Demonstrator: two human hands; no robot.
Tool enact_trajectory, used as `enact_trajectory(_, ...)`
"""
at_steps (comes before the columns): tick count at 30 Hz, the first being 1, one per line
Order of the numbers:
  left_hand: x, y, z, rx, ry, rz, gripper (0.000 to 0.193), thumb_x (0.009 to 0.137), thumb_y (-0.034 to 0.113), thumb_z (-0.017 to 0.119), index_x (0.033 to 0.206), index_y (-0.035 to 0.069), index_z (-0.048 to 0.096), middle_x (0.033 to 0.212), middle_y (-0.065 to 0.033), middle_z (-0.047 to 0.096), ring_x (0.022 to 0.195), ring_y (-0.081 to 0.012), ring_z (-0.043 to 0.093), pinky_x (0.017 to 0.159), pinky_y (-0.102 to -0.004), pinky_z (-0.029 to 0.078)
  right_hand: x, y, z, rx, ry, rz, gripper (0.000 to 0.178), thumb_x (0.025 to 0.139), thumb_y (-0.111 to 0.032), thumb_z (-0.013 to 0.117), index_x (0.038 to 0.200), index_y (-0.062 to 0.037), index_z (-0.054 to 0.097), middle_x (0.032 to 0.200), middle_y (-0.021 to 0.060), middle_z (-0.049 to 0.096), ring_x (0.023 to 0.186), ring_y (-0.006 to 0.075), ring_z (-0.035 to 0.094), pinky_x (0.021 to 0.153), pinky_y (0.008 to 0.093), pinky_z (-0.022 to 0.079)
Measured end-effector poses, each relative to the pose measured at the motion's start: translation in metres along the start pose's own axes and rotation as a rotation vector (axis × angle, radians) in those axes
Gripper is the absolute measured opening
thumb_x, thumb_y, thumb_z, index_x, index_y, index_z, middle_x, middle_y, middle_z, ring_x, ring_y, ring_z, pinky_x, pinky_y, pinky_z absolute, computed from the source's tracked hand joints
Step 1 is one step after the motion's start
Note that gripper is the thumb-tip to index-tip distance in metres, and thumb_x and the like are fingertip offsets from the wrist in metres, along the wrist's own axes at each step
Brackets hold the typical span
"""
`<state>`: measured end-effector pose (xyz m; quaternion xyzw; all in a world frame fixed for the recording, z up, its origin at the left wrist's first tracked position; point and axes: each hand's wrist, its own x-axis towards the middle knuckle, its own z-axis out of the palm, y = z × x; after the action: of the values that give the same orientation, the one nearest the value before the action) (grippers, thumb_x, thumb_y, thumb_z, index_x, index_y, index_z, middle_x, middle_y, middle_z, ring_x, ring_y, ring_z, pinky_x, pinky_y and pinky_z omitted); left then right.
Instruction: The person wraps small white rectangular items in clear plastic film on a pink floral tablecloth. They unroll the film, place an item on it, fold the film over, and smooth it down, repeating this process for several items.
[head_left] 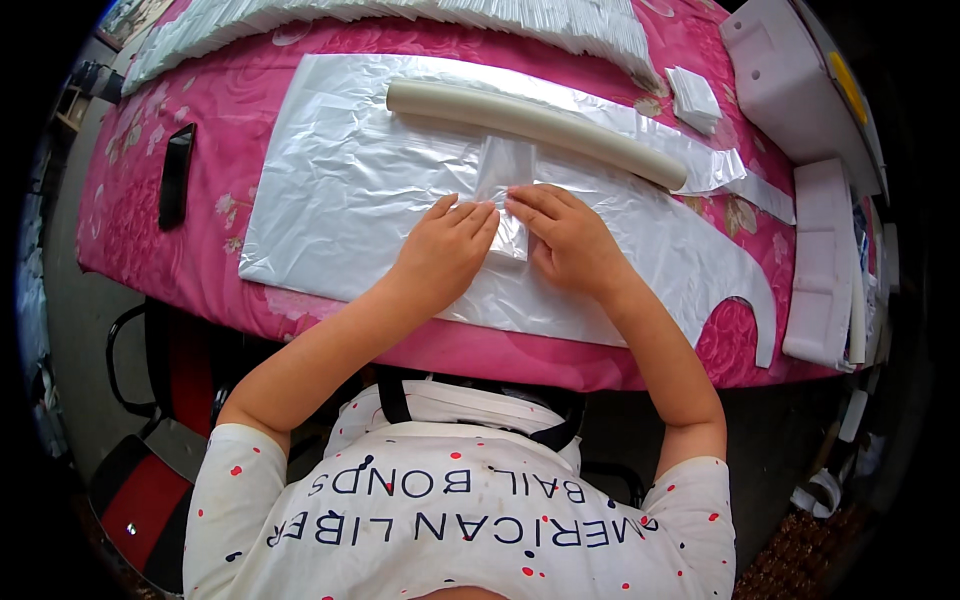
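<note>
One clear plastic piece (509, 237), likely light and limp

Lying between left hand (440, 258) and right hand (578, 245), atop a wide silvery-white sheet (345, 190), on the near side of a long pale tube (530, 127). On the left, fingers held close together, tips at the piece's edge; on the right, fingertips at the opposite edge, thumb apart and nearer. Pinching or merely pressing: cannot tell. Probably slippery and quick to crease; best taken flat-fingered by both side edges, with little pull.
</note>
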<state>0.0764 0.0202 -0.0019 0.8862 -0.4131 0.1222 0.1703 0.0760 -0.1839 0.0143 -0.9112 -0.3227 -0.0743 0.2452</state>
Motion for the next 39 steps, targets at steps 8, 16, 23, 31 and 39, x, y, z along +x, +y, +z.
enact_trajectory(8, -0.037, 0.005, -0.019, -0.247, -0.077, 0.156, 0.045, 0.07, 0.005, 0.059, 0.114, 0.002, 0.054, 0.115, -0.0126, 0.058, 0.106, -0.0236, 0.056, 0.097, -0.0415, 0.039, -0.029, -0.023, 0.012, 0.102, 0.059, -0.069, 0.037, 0.062, 0.003, 0.064, 0.096, -0.0098, 0.066, 0.096, 0.0032, 0.062, 0.09, 0.0231, 0.057, 0.077, 0.0325, 0.049)
enact_trajectory(16, -0.023, 0.008, -0.02, -0.477, -0.085, -0.192, 0.047, 0.076, 0.007, 0.061, 0.12, -0.002, 0.048, 0.086, -0.0137, 0.064, 0.079, -0.0283, 0.062, 0.071, -0.0372, 0.046, -0.02, -0.025, 0.002, 0.427, -0.051, 0.498, 0.015, 0.076, -0.006, 0.061, 0.09, -0.0042, 0.068, 0.072, 0.0055, 0.064, 0.066, 0.018, 0.059, 0.061, 0.028, 0.047)
enact_trajectory(23, 0.009, -0.005, -0.02, -0.7, -0.151, -0.701, 0.067, 0.079, 0.013, 0.063, 0.133, -0.008, 0.029, 0.071, -0.0161, 0.065, 0.065, -0.028, 0.063, 0.061, -0.0312, 0.048, 0.023, -0.015, -0.015, 0.6, -0.305, 0.947, 0.025, 0.082, -0.023, 0.06, 0.078, 0.0016, 0.065, 0.061, 0.0044, 0.06, 0.053, 0.0099, 0.057, 0.051, 0.0244, 0.043)
enact_trajectory(31, 0.019, -0.009, -0.029, -0.738, -0.209, -0.807, 0.074, 0.077, 0.012, 0.066, 0.135, -0.007, 0.025, 0.088, -0.015, 0.064, 0.068, -0.0204, 0.063, 0.065, -0.0276, 0.048, 0.027, -0.007, -0.011, 0.66, -0.34, 1.014, 0.027, 0.082, -0.024, 0.06, 0.074, 0.0008, 0.064, 0.063, 0.0042, 0.06, 0.054, 0.0107, 0.059, 0.05, 0.0248, 0.042)
enact_trajectory(39, 0.007, 0.003, -0.009, -0.146, 0.072, -0.121, 0.065, 0.074, 0.014, 0.065, 0.131, -0.001, 0.037, 0.134, -0.0198, 0.038, 0.124, -0.0328, 0.035, 0.103, -0.039, 0.031, 0.033, -0.002, -0.014, 0.685, -0.398, 1.039, 0.026, 0.082, -0.024, 0.06, 0.068, -0.0024, 0.062, 0.062, 0.0045, 0.06, 0.054, 0.0114, 0.059, 0.049, 0.0241, 0.04)
